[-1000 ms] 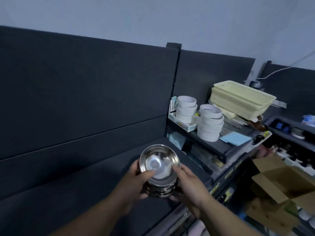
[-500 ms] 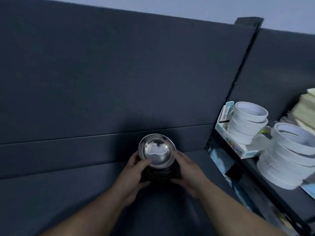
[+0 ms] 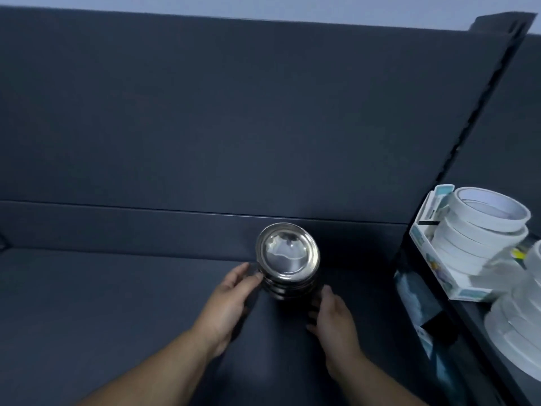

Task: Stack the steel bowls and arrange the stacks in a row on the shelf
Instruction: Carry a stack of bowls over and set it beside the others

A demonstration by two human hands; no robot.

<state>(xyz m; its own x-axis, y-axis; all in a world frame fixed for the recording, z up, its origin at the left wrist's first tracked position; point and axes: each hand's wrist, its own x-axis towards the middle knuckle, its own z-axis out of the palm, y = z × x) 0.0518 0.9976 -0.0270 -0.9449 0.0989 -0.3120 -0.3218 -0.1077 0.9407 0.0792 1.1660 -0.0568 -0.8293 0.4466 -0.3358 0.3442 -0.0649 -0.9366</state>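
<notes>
The stack (image 3: 288,259) had come down onto the shelf (image 3: 117,303) by its back, so we slackened left hand (image 3: 231,297) and right hand (image 3: 332,316), the left fingertips steadying it.

Wide bare shelf (image 3: 102,303) left of the left hand (image 3: 231,297), free out to the picture's edge, and more free shelf toward the body between the forearms. Blocked straight ahead by the bowl stack (image 3: 288,259) between the hands, with the back panel (image 3: 205,127) close behind it. Hemmed in right of the right hand (image 3: 330,315) by a dark upright (image 3: 480,109), with tape rolls (image 3: 483,230) in a box (image 3: 433,259) beyond it.
</notes>
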